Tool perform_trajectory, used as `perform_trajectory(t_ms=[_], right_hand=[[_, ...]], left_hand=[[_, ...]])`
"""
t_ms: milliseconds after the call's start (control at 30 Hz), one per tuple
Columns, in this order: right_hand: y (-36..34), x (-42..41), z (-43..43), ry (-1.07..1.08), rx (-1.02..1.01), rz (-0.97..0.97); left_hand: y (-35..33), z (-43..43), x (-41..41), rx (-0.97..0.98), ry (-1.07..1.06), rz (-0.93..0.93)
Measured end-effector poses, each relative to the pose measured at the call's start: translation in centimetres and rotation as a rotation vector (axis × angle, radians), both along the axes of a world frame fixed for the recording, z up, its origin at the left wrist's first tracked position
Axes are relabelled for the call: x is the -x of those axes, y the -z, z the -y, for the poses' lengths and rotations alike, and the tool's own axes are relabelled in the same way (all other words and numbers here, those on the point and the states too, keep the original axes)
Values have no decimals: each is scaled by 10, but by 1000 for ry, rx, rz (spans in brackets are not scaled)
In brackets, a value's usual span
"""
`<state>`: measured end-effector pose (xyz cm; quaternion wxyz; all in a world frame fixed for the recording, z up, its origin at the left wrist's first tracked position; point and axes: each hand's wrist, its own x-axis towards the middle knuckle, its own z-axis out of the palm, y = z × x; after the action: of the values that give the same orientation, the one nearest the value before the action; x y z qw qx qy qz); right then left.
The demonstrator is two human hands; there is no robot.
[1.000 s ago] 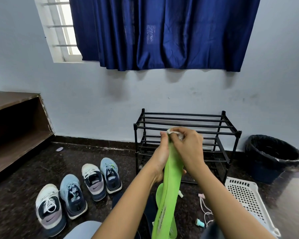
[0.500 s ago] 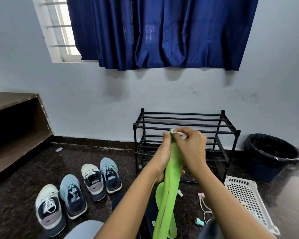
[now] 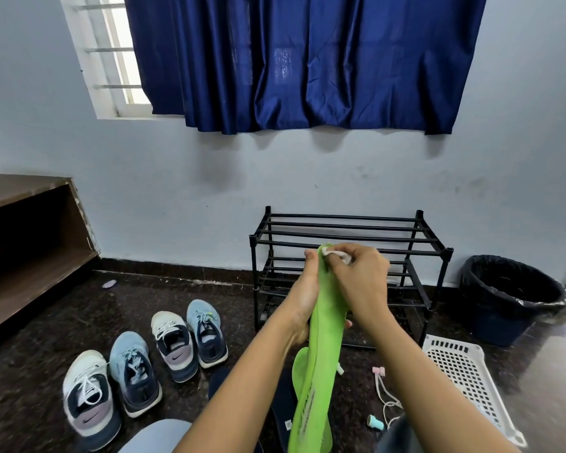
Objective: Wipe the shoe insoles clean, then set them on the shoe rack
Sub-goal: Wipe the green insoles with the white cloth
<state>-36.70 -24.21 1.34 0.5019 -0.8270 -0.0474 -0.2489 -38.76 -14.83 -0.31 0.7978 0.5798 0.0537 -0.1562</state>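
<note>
I hold a long green insole [image 3: 321, 364] upright in front of me. My left hand [image 3: 303, 299] grips it from behind near its upper half. My right hand [image 3: 360, 279] pinches a small white wipe [image 3: 335, 254] against the insole's top end. A second green insole [image 3: 300, 364] lies on the dark floor beneath, beside dark blue insoles [image 3: 281, 410]. The black metal shoe rack [image 3: 347, 237] stands against the wall just beyond my hands, its bars bare.
Two pairs of sneakers [image 3: 144, 367] sit on the floor at left. A white perforated basket [image 3: 464, 377] lies at right, a black lined bin [image 3: 510, 292] behind it. A pink-ended cord [image 3: 384, 390] and small teal cap [image 3: 374, 422] lie near the basket. A wooden shelf [image 3: 23, 243] stands far left.
My right hand with the wipe has stayed at the insole's top end, shifting slightly. The insole and both hands have risen a little toward the rack.
</note>
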Motion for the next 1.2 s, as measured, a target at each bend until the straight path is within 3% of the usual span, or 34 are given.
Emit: perform_trajectory(t_ms=[100,267,467,600,767,967,1100,1200], right_hand=[[-4,-4,1,70,-29,14],[4,12,-9,-57,48,15],[-1,-10,1,76,-30,1],[5,2,-4,-45,89,-27],[-1,-12,5,49,63,-35],[11,6,-4,-11,166,-41],[4,-7,-1,82,124,-34],[8,-2,0,34,145,-35]], left_hand=[[0,0,0,-8,-7,-16],[3,-5,-7,48,-4,2],[4,-1,-5,46,10,7],[6,-7,-8,62,-14,17],[5,-3,-4,54,-8,9],[7,-9,-8,69,-31,28],[4,-6,-4,77,-5,44],[3,-9,-4,88,-1,37]])
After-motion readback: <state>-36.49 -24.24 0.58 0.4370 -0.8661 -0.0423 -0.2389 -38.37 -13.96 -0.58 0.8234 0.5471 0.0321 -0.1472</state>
